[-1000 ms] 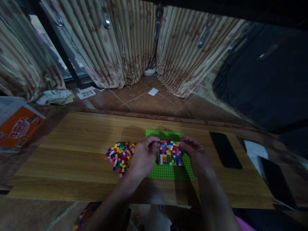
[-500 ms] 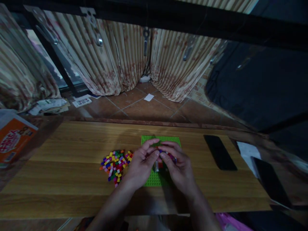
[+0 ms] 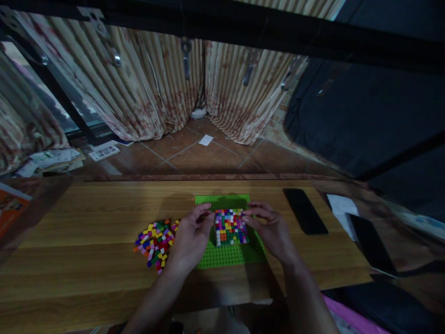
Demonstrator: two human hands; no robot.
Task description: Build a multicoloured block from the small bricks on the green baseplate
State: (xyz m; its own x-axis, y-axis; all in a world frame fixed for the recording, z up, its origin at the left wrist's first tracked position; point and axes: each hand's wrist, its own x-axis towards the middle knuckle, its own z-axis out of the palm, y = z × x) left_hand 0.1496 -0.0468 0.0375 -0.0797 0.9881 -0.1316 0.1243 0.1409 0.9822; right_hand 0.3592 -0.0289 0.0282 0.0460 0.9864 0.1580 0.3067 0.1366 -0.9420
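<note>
Loose toy bricks (image 3: 156,241) lie heaped at lower left of centre. Beside them, the left hand (image 3: 190,235) curls at the brick mosaic's (image 3: 230,228) left edge, its grip unclear. The mosaic, roughly square, sits at lower centre on a green baseplate (image 3: 225,258), sides running roughly across and up the frame. The right hand (image 3: 273,228) is at its upper right corner; whether it pinches anything, I cannot tell.

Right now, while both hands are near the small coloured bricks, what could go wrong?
1. The left grip and the right grip are at opposite sides of the brick mosaic; an uneven push might shift it or loosen its edge.
2. The loose brick pile lies close to the left grip, so a sideways sweep could scatter it over the wooden table.
3. Part of the green baseplate is in shadow, so a small misalignment there might be missed.
</note>
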